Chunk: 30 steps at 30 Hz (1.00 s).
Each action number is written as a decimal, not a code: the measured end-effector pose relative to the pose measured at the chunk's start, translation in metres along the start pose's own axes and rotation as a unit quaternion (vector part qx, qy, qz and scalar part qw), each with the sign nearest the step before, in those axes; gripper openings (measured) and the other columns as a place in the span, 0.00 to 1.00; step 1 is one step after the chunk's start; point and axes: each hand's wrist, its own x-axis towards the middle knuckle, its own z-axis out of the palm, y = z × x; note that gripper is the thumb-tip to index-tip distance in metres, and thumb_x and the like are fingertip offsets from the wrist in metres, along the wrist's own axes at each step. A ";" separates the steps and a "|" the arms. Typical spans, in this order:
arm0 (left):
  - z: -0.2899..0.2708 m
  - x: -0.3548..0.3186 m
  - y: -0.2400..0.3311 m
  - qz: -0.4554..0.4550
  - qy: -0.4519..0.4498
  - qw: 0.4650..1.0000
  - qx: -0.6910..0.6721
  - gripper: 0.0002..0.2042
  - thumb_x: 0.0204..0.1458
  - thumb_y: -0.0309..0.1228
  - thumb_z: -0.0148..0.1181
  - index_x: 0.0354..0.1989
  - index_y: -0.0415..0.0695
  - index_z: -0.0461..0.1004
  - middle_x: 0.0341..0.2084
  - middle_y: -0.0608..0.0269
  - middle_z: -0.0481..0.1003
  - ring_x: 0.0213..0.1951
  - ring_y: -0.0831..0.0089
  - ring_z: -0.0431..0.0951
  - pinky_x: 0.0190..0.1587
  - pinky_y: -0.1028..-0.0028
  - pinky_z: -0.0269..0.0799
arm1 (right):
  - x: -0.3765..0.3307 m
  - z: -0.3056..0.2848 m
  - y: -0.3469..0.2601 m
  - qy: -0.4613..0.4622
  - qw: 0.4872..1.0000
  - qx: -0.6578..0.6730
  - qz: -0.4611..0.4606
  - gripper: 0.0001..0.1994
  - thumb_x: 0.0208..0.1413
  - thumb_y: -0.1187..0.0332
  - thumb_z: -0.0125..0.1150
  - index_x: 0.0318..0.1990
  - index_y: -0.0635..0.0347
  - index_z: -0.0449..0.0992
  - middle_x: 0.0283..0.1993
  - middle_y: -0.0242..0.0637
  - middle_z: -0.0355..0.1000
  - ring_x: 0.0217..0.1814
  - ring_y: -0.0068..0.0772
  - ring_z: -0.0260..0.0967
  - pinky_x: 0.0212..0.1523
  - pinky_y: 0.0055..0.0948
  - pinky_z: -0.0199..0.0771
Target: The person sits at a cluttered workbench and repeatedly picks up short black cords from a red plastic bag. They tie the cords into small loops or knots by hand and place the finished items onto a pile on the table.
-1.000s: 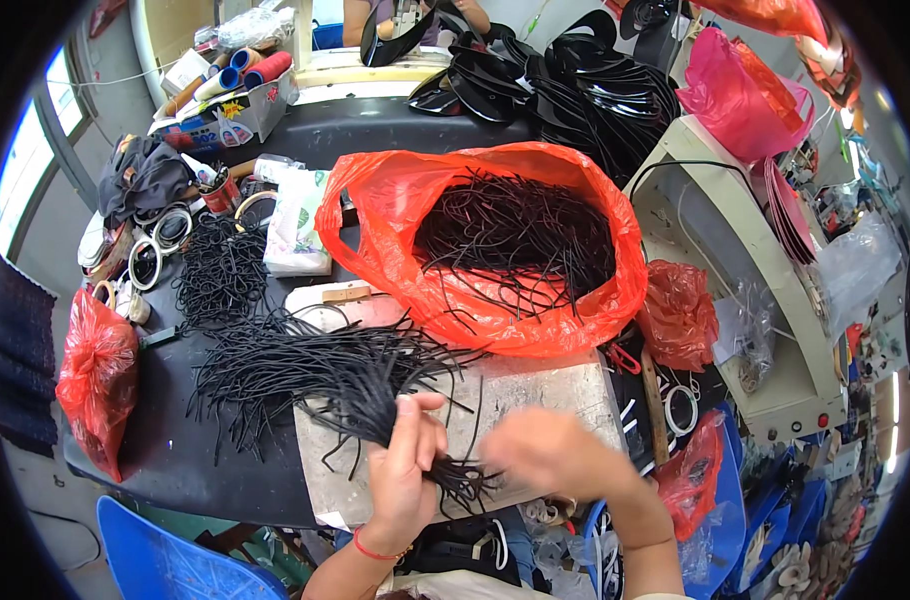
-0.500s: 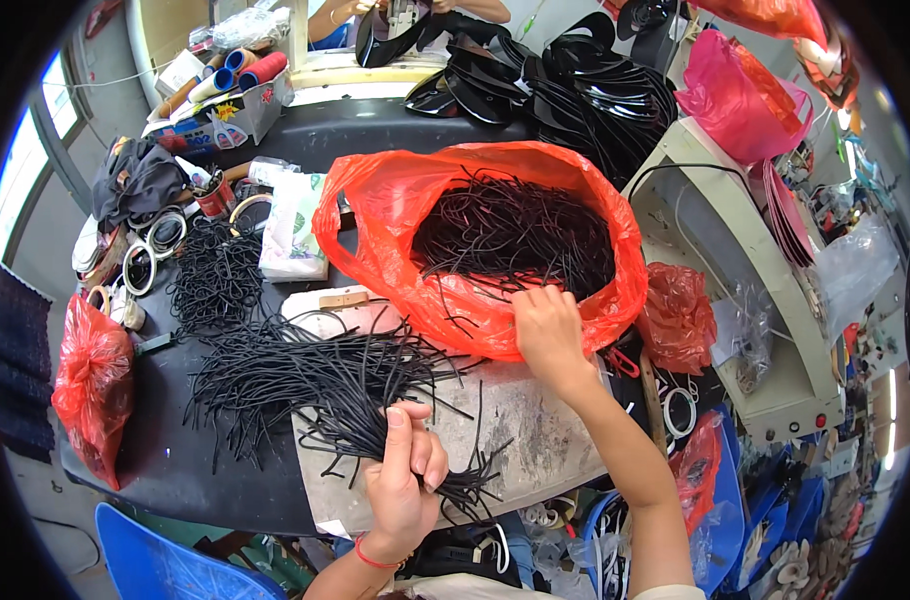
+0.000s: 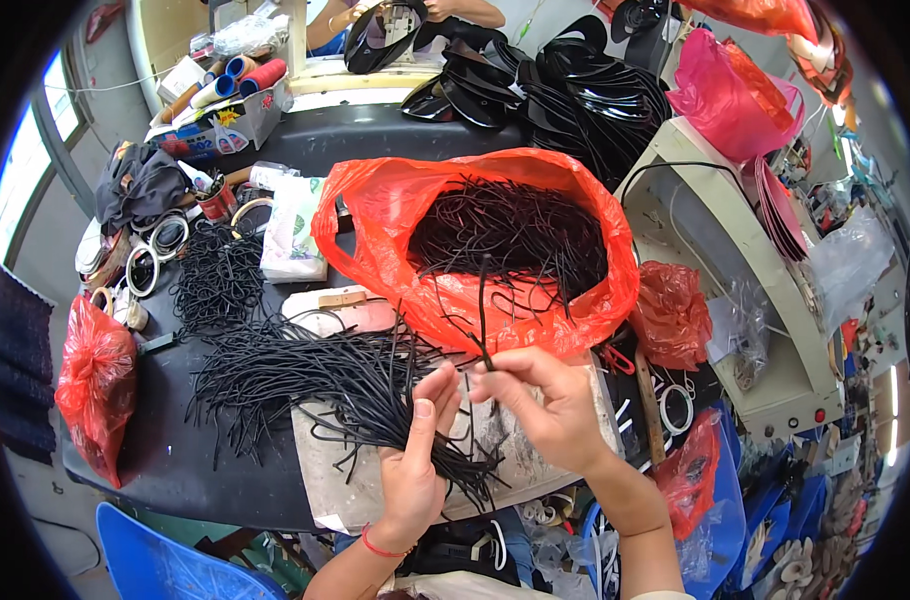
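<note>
My right hand (image 3: 550, 405) pinches a few short black cords (image 3: 484, 320), which stand up from its fingertips. Beside it, my left hand (image 3: 415, 465) has its fingers loosely curled and its thumb raised; the bundle of black cords (image 3: 375, 385) passes through it, the ends showing on the right. That bundle spreads leftward over a worn pale board (image 3: 345, 480) and the black tabletop. Just beyond my hands, an open red plastic bag (image 3: 375, 215) holds a heap of more black cords (image 3: 510, 230).
At left are a tangled black cord pile (image 3: 215, 280), a tissue pack (image 3: 295, 235) and a tied red bag (image 3: 97, 385). Glossy black curved pieces (image 3: 595, 95) are stacked at the back. A beige machine (image 3: 715, 260) stands right. Another person's hands (image 3: 440, 10) hold a black piece at the top.
My right hand has come from the bag toward me and left, now with a few cords in its fingertips. My left hand has loosened its fingers and shifted slightly.
</note>
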 end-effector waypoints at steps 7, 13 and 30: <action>-0.002 -0.015 -0.006 -0.066 -0.019 0.996 0.052 0.09 0.59 0.34 0.45 0.33 0.42 0.67 0.16 0.74 0.58 0.18 0.83 0.57 0.21 0.80 0.56 | 0.023 0.024 0.002 -0.006 0.981 -0.139 -0.138 0.06 0.49 0.69 0.58 0.33 0.60 0.74 0.35 0.39 0.73 0.39 0.39 0.69 0.40 0.34 0.64; -0.016 -0.001 0.028 0.003 0.074 0.993 -0.090 0.13 0.61 0.40 0.39 0.39 0.44 0.66 0.12 0.76 0.51 0.11 0.87 0.49 0.12 0.85 0.49 | 0.096 -0.076 0.100 0.279 0.811 -0.503 -0.104 0.10 0.50 0.63 0.57 0.35 0.60 0.74 0.37 0.43 0.70 0.39 0.46 0.67 0.39 0.41 0.66; -0.011 -0.005 0.017 -0.017 0.068 0.997 -0.021 0.14 0.61 0.41 0.40 0.41 0.44 0.66 0.13 0.77 0.50 0.13 0.88 0.48 0.13 0.85 0.48 | 0.074 -0.119 0.123 0.257 0.845 -0.459 -0.089 0.08 0.50 0.68 0.56 0.33 0.64 0.75 0.32 0.47 0.71 0.31 0.49 0.69 0.32 0.42 0.68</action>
